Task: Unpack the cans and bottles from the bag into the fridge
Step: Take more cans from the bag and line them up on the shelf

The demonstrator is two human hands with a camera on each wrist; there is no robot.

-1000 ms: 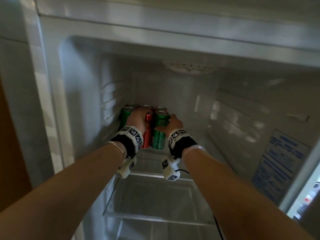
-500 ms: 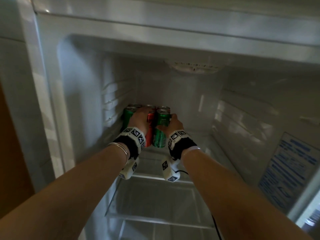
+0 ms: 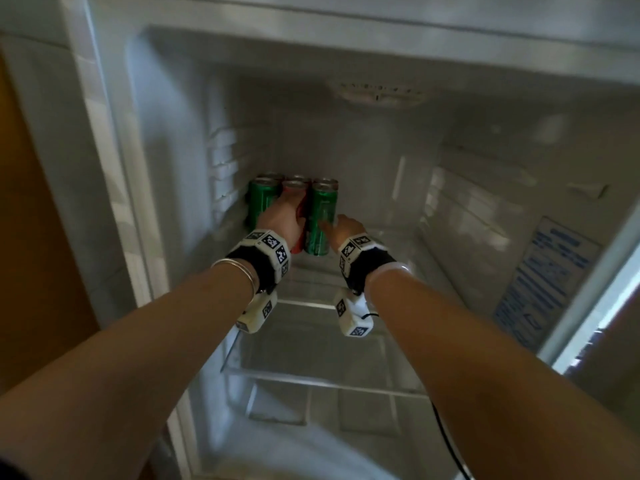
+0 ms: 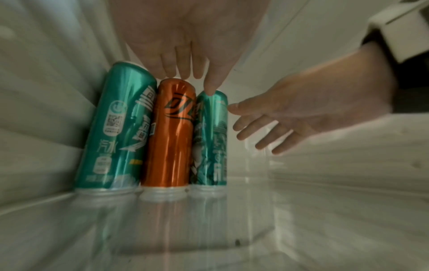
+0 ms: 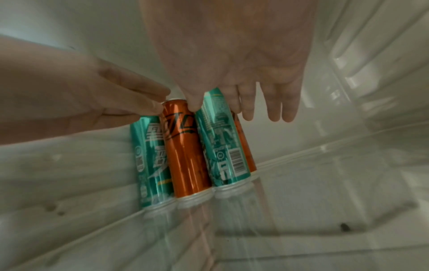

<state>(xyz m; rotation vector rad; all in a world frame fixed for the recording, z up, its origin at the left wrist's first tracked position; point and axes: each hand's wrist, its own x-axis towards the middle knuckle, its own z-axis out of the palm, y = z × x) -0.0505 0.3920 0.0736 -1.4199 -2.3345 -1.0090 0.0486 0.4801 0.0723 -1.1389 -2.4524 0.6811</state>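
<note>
Cans sit upright on the glass shelf, packed in two rows against the fridge's left wall. Front row, from that wall outward: green can, orange can, second green can. More can tops show behind them.

Left hand: grip released, fingers straight, tips over the orange can's top, thumb on the second green can's rim. Right hand: grip released, fingers spread just beside the second green can on the side away from the wall; thumb tip at or nearly on it, can't tell which.

Step reads as squaring up the block. Do it well:
- push low on the bodies, not the rims; tall slim cans tip easily
- press toward the wall so the rows close up
- lift both hands straight back, no dragging across the tops

Bag and bottles not in view.
</note>
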